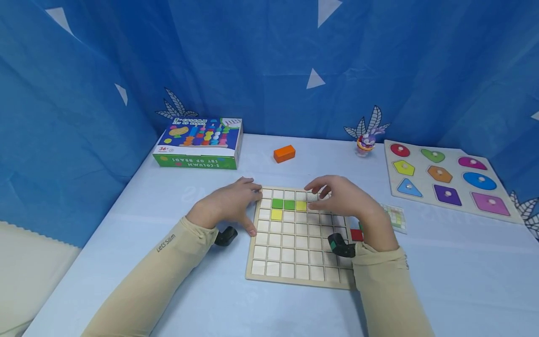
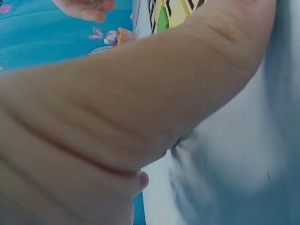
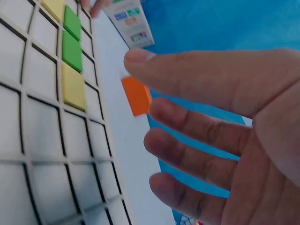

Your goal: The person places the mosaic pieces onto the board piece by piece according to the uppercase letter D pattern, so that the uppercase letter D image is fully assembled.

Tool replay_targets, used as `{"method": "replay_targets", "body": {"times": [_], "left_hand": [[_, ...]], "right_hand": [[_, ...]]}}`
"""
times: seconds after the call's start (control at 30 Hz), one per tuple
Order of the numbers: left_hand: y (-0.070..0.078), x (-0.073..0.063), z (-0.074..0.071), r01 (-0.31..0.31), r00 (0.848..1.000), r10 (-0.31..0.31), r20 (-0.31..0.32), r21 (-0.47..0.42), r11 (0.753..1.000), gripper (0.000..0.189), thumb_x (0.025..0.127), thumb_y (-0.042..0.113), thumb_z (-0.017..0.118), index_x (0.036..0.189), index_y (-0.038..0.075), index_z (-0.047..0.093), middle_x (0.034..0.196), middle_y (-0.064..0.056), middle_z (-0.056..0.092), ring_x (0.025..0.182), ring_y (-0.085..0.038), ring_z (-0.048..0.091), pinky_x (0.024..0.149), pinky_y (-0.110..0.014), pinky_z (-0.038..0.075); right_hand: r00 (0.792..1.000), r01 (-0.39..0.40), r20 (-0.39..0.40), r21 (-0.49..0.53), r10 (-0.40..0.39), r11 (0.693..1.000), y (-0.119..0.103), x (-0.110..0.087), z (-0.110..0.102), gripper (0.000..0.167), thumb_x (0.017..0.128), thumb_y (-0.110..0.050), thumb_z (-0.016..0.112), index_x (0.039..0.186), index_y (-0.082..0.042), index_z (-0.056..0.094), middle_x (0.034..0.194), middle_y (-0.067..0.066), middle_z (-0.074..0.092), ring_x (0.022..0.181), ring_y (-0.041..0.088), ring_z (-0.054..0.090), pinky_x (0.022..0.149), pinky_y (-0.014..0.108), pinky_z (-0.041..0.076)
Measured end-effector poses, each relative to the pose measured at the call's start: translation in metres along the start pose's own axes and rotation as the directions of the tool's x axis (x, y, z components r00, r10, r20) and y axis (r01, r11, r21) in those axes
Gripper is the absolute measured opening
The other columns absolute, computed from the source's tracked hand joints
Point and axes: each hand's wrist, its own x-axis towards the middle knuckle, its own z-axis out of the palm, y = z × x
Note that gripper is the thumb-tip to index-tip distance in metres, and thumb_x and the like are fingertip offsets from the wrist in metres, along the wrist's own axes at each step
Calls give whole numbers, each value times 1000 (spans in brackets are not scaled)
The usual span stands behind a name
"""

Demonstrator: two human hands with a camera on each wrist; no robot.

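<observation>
The pale gridded board (image 1: 290,280) lay flat on the worktop (image 1: 214,299) in front of me; my left hand (image 1: 230,203) was at its left side, fingers spread, thumb and fingertips against the edge without clasping it; my right hand (image 1: 343,196) hung over the upper right part, thumb and fingers parted, with nothing between them. In the second row from the far edge sat two green tiles (image 1: 289,205) side by side, then a yellow tile (image 1: 301,206); another yellow tile (image 1: 276,214) lay just below the left-hand green one; a red tile (image 1: 356,235) showed at the board's right side, partly hidden by my wrist, and a printed card (image 1: 397,217) lay beyond it.

I judged the board stiff and fairly light, likely to slide on the smooth cloth if nudged, so a steadying hold belonged on its rim, away from the cells; the tiles looked light, hard and not at all fragile, perhaps a little slippery on their flat faces; the best hold seemed a light pinch on two opposite sides, between thumb and forefinger, since in the right wrist view their side faces showed above the grid lines.
</observation>
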Motion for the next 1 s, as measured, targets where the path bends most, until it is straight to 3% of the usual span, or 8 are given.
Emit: {"method": "replay_targets", "body": {"times": [0.5,1.0], "left_hand": [[-1,1,0,11,1000,-11,0,-11,1000,102,63,56,91,146,9,54,158,-8,38,151,-32,16,120,-45,24],[-1,1,1,14,1000,-14,3,-14,1000,100,63,55,91,146,10,55,158,-7,39,151,-32,16,120,-46,24]], "right_hand": [[982,-168,-88,-1,167,986,33,-25,-29,48,92,-20,76,135,-5,62,127,20,61,114,37,54,88,49,54],[903,-410,-101,77,417,909,77,-31,-28,49,93,-16,73,138,-5,58,135,25,52,121,44,46,93,54,50]]}}
